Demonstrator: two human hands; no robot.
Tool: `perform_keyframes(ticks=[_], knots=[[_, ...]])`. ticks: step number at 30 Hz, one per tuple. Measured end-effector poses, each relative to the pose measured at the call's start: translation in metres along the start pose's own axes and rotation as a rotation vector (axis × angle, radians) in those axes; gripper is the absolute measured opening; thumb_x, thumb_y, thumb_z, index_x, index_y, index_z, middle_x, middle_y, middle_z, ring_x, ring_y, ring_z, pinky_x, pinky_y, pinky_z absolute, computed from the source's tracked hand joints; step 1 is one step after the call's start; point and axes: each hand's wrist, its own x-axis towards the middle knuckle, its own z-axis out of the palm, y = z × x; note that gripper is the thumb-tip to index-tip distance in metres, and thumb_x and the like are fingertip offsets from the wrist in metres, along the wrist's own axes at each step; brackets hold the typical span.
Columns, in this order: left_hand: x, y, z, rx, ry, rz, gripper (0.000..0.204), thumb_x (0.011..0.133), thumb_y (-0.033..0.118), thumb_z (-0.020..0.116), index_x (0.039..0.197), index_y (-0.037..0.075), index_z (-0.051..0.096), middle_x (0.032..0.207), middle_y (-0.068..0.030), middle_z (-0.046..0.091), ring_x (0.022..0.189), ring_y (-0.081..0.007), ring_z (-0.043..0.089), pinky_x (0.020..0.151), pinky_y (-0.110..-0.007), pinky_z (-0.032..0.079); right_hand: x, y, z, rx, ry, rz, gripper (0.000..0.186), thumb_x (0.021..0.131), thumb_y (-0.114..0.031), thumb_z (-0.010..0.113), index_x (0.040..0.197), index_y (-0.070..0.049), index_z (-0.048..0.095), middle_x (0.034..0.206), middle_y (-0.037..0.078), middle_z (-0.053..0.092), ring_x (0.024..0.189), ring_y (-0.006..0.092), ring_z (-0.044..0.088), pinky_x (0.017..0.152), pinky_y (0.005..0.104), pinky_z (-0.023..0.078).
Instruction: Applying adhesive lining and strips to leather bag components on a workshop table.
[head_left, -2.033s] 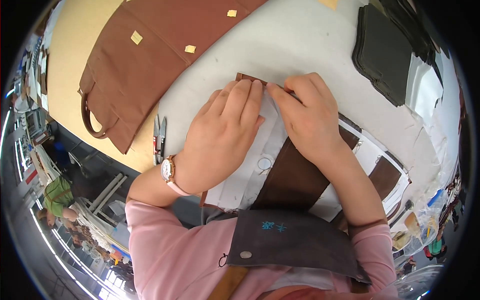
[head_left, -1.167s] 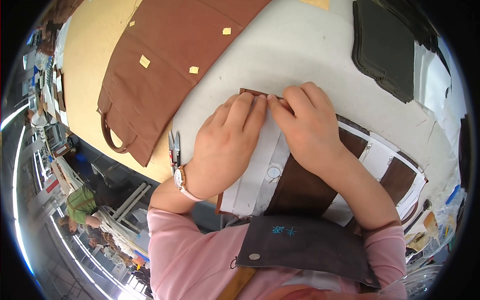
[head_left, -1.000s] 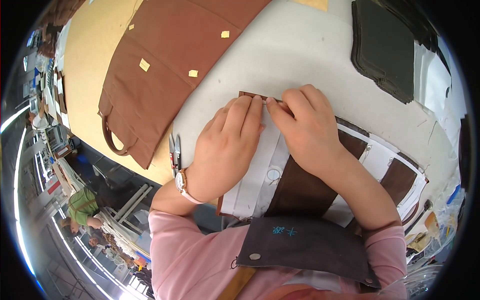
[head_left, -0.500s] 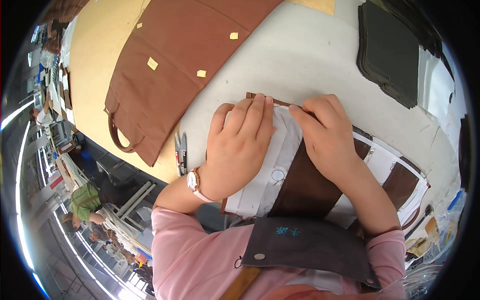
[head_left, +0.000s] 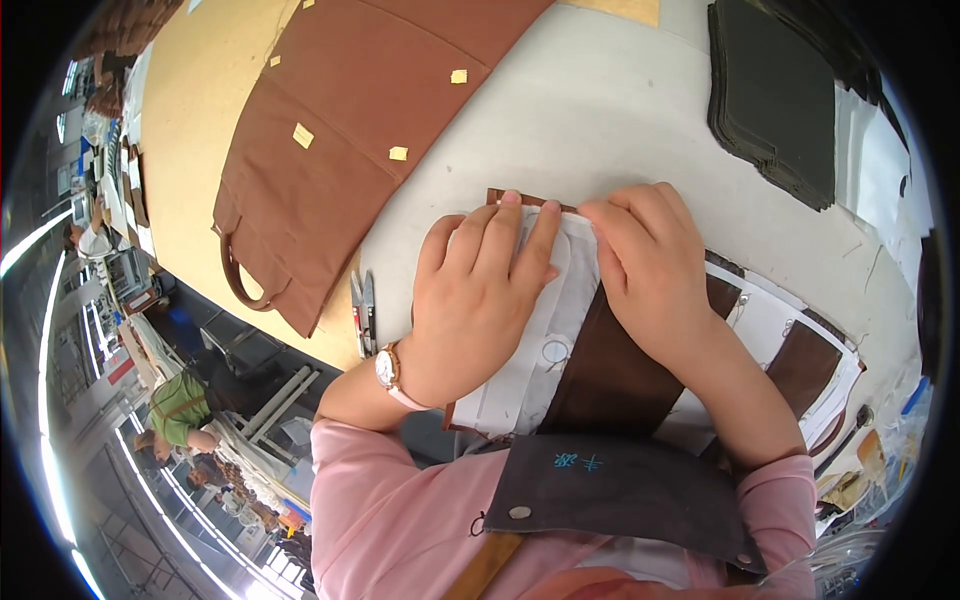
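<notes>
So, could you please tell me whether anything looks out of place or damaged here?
Nothing looks spilled or damaged. Slightly untidy: loose threads lie on the pale table at right and curl on the brown and white piece, and the snips rest near the table's edge, close to the left hand, where they might be knocked.

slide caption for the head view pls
Left grip spread over a white-lined brown piece, right grip at its far edge, brown handled bag lying beyond to the left.

Two grips (head_left: 470, 295) (head_left: 655, 275), one wristwatch (head_left: 386, 367), one brown bag (head_left: 310, 205), five yellow tabs (head_left: 303, 135)
</notes>
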Motion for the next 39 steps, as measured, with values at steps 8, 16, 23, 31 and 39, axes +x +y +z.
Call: perform_keyframes(ticks=[8, 16, 23, 31, 39], knots=[[-0.001, 0.001, 0.002, -0.023, 0.019, -0.013, 0.053, 0.082, 0.029, 0.069, 0.130, 0.008, 0.060, 0.122, -0.0143, 0.060, 0.108, -0.0261, 0.056, 0.093, -0.040, 0.044, -0.003, 0.005, -0.003, -0.031, -0.046, -0.112, 0.020, 0.071, -0.002, 0.065, 0.091, -0.002, 0.069, 0.089, 0.005, 0.057, 0.085, 0.0237, 0.054, 0.075, 0.0365, 0.047], [-0.002, 0.001, 0.003, -0.054, 0.043, -0.033, 0.055, 0.079, 0.026, 0.073, 0.132, 0.016, 0.061, 0.124, -0.0133, 0.058, 0.107, -0.0275, 0.059, 0.091, -0.041, 0.046, -0.001, 0.004, 0.000, -0.045, -0.056, -0.152, 0.019, 0.072, -0.003, 0.065, 0.090, -0.001, 0.069, 0.091, 0.005, 0.058, 0.086, 0.0233, 0.054, 0.076, 0.0360, 0.047], [0.001, 0.005, 0.005, 0.022, 0.055, -0.041, 0.051, 0.080, 0.026, 0.073, 0.128, 0.012, 0.063, 0.122, -0.0107, 0.060, 0.106, -0.0252, 0.060, 0.087, -0.038, 0.046, -0.001, 0.006, -0.004, -0.035, -0.065, -0.089, 0.027, 0.073, -0.004, 0.064, 0.099, 0.000, 0.067, 0.090, 0.005, 0.056, 0.085, 0.0236, 0.053, 0.075, 0.0366, 0.047], [0.000, 0.003, 0.003, -0.015, 0.038, -0.053, 0.051, 0.081, 0.026, 0.072, 0.125, 0.002, 0.062, 0.123, -0.0112, 0.061, 0.107, -0.0255, 0.060, 0.089, -0.039, 0.046, -0.001, 0.008, -0.003, -0.181, -0.112, -0.271, 0.033, 0.071, -0.011, 0.065, 0.103, 0.000, 0.069, 0.088, 0.004, 0.052, 0.083, 0.0215, 0.050, 0.074, 0.0337, 0.045], [0.003, 0.006, 0.002, -0.025, 0.049, -0.039, 0.049, 0.084, 0.030, 0.070, 0.120, -0.004, 0.062, 0.122, -0.0162, 0.061, 0.108, -0.0264, 0.058, 0.089, -0.040, 0.047, -0.001, -0.008, 0.006, -0.315, -0.026, -0.209, 0.032, 0.075, -0.013, 0.065, 0.104, -0.001, 0.069, 0.087, 0.005, 0.051, 0.082, 0.0217, 0.050, 0.070, 0.0338, 0.043]])
